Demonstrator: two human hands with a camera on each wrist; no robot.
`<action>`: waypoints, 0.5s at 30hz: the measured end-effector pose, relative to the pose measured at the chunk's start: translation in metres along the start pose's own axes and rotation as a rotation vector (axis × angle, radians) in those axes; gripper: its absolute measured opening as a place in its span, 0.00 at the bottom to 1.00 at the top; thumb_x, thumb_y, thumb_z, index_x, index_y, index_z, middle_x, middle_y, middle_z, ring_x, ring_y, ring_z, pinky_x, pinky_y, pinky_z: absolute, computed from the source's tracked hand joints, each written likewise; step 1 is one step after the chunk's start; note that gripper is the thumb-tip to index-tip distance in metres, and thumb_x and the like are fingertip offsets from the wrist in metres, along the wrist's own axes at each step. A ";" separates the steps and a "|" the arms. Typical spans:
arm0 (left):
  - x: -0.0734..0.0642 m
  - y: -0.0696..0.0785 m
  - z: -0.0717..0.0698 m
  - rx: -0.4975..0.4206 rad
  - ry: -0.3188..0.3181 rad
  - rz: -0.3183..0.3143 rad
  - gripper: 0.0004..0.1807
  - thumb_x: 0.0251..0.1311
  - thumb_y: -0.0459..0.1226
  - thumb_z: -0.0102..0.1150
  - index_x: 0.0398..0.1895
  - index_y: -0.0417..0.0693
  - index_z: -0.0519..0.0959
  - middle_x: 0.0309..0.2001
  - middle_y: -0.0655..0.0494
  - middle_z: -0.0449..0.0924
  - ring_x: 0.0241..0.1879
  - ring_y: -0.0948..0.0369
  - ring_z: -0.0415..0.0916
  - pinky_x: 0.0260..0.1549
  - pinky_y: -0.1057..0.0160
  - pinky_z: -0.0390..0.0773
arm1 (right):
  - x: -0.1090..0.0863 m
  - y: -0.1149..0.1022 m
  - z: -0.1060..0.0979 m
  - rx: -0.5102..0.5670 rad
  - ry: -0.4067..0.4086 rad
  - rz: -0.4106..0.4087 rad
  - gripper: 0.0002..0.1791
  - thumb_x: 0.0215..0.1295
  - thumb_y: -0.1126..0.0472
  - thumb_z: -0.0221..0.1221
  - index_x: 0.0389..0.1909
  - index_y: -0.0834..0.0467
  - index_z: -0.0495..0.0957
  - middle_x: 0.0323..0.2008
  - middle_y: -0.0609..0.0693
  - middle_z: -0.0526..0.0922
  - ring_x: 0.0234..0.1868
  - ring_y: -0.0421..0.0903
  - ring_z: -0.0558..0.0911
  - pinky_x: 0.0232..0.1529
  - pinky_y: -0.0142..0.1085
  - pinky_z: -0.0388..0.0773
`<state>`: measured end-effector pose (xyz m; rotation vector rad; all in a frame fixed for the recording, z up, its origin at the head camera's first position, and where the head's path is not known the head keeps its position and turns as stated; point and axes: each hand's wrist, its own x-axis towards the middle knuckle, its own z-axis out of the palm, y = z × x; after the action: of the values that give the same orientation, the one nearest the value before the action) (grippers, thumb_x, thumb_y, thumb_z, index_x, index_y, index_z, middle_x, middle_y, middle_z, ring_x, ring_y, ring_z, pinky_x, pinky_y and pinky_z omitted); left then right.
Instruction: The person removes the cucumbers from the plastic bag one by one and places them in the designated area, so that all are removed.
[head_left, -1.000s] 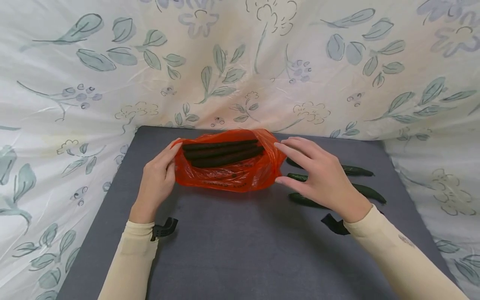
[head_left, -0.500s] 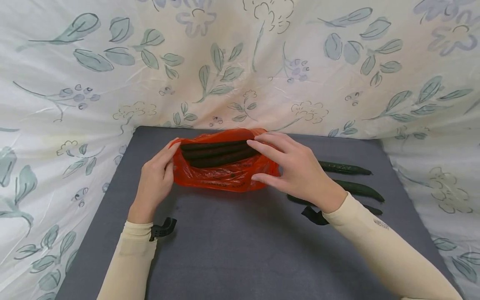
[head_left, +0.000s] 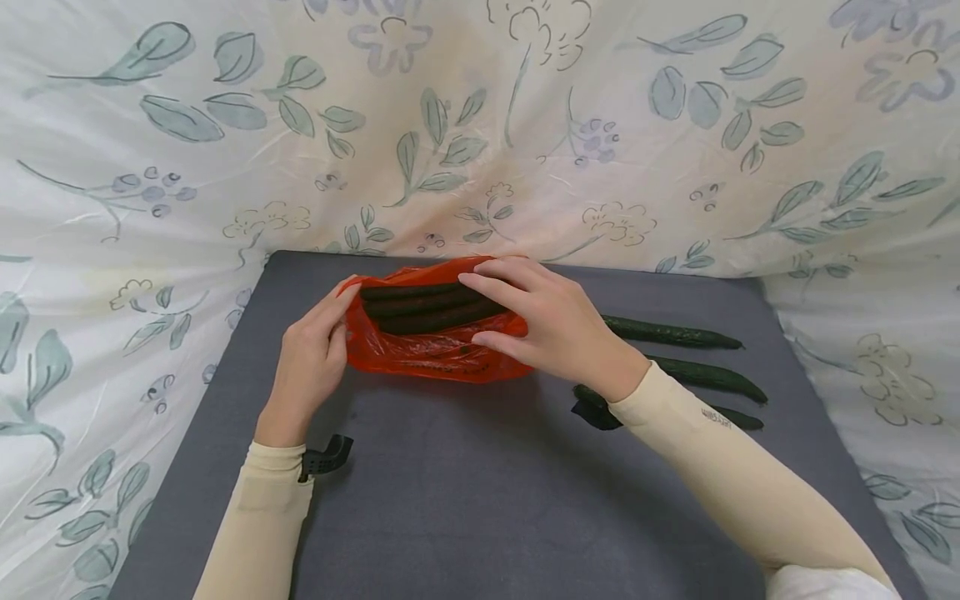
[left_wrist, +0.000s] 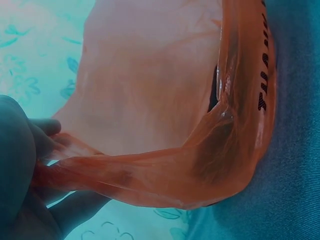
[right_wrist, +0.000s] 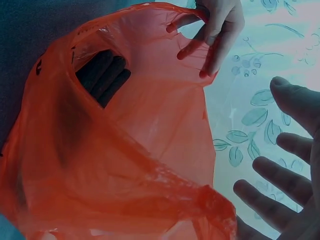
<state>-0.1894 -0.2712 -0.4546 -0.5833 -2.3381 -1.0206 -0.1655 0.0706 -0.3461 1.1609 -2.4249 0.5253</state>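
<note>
A thin red plastic bag (head_left: 435, 360) lies on the table, its mouth spread and facing me. Three dark green cucumbers (head_left: 427, 310) lie side by side inside, their right ends covered by my right hand in the head view. My left hand (head_left: 311, 362) pinches the bag's left rim between thumb and fingers, as the left wrist view also shows. Over the right side of the bag hovers my right hand (head_left: 558, 321), fingers spread and thumb apart. In the right wrist view this right hand (right_wrist: 292, 182) holds nothing, beside the bag's edge.
Three loose cucumbers lie to the right of the bag: a far one (head_left: 678, 333), a middle one (head_left: 712, 377) and a near one (head_left: 738, 418), partly behind my right forearm. Flower-patterned cloth (head_left: 450, 150) hangs behind and around the dark grey table (head_left: 450, 500).
My right hand has moved left from the bag's right edge to over its opening, uncovering more of the loose cucumbers. The left hand keeps its hold on the rim.
</note>
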 end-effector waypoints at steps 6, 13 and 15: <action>0.000 0.000 0.000 0.000 -0.004 0.004 0.29 0.76 0.23 0.47 0.77 0.46 0.77 0.75 0.49 0.75 0.64 0.44 0.81 0.40 0.47 0.78 | 0.008 0.001 0.007 -0.020 -0.018 -0.018 0.37 0.67 0.48 0.76 0.75 0.52 0.79 0.68 0.52 0.80 0.69 0.51 0.76 0.61 0.49 0.80; 0.000 0.000 0.000 0.000 -0.004 -0.003 0.30 0.75 0.23 0.48 0.77 0.47 0.78 0.76 0.51 0.74 0.68 0.45 0.78 0.50 0.41 0.81 | 0.023 -0.004 0.013 -0.042 -0.005 -0.055 0.36 0.68 0.46 0.75 0.74 0.52 0.79 0.68 0.52 0.80 0.68 0.51 0.78 0.71 0.49 0.70; -0.001 0.000 0.000 -0.002 -0.003 -0.004 0.30 0.75 0.23 0.48 0.76 0.48 0.78 0.76 0.51 0.74 0.69 0.45 0.77 0.54 0.38 0.81 | 0.026 -0.005 0.015 -0.046 0.005 -0.057 0.34 0.69 0.46 0.74 0.73 0.53 0.81 0.67 0.52 0.81 0.66 0.51 0.79 0.70 0.49 0.71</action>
<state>-0.1891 -0.2710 -0.4551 -0.5820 -2.3424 -1.0243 -0.1793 0.0435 -0.3449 1.2043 -2.3793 0.4515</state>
